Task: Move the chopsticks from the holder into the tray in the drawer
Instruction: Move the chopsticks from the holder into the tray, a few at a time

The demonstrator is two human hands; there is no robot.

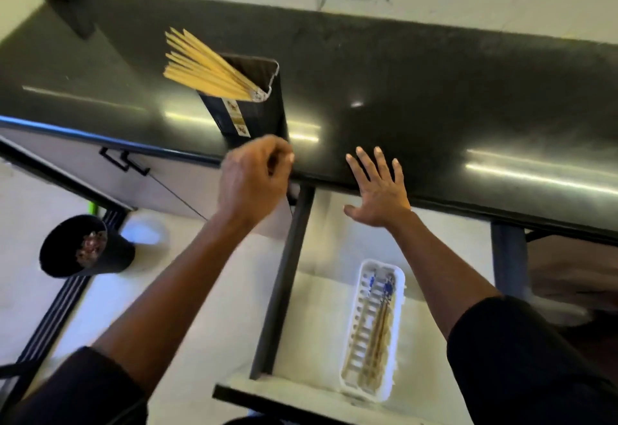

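A black rectangular holder stands on the dark countertop, with a fan of several pale wooden chopsticks leaning out to the upper left. My left hand hovers just below the holder at the counter's front edge, fingers curled, nothing visible in it. My right hand is spread flat, fingers apart, at the counter edge above the open drawer. A white slotted tray lies in the drawer and holds a few chopsticks with blue ends.
A black bin with scraps stands on the light floor at left. Cabinet doors with black handles run under the counter at left. A marbled white wall backs the counter. The drawer's dark front rail juts toward me.
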